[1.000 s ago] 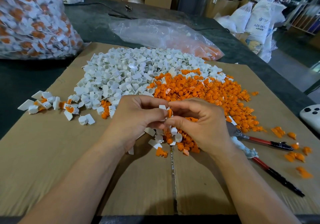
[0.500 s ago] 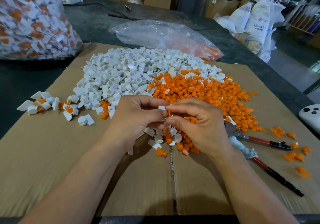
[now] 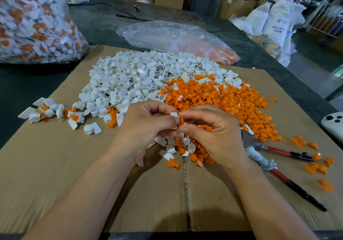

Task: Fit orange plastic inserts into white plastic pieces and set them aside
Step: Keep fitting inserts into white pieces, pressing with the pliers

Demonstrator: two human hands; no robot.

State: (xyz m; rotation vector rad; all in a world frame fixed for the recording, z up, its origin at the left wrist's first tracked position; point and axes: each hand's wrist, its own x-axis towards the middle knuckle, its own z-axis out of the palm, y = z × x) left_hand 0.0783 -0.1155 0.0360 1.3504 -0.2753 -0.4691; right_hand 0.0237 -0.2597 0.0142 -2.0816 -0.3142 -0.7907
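Left hand (image 3: pixel 148 126) pinching a small white plastic piece (image 3: pixel 174 114), right hand (image 3: pixel 213 134) pinching a small orange plastic insert (image 3: pixel 181 120), knuckles raised, fingertips meeting above cardboard sheet (image 3: pixel 55 165)

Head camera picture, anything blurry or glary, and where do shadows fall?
Head view: sharp on the left hand pinching a white piece and the right hand pinching an insert; head view: stray orange pieces at the right edge look soft; head view: mild sheen on the clear bag, soft shadows under the wrists on the cardboard, whose edges bow from the wide lens.
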